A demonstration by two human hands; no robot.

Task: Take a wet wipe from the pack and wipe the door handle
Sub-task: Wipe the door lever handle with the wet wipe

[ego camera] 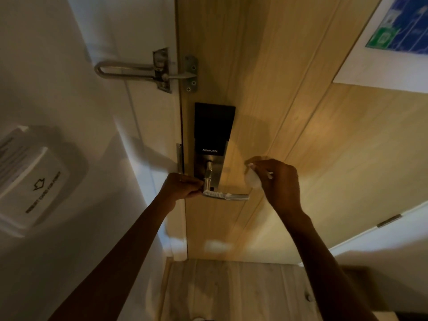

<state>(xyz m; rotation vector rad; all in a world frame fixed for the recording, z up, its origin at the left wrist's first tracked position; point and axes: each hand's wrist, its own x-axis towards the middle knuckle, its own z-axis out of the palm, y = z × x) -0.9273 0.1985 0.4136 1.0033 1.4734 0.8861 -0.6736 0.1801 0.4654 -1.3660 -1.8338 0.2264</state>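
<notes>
The wiping step is in hand: the pack is nowhere in view, and the wet wipe (251,180) is sitting bunched into a white wad inside the curled fingers of the right hand (278,181), which is hovering just above and to the right of the free end of the door handle (228,196) without touching it. The left hand (183,186) is closing its fingertips on the pivot end of that lever, just below the plate marked SMART LOCK (212,144), apparently steadying it. The 2 hands are sitting apart, 1 at each end of the metal lever. A pale streak is showing along the top of the lever; whether it is moisture, foam or glare is hard to tell in this dim light. The swing-bar door guard (148,71) above is lying untouched, and a wall card slot (39,181) is sitting to the left. Judging from this, the next move is calling for lowering the wad onto the lever and drawing it along the full length, underside included, while the left hand is keeping the lever from dipping.
</notes>
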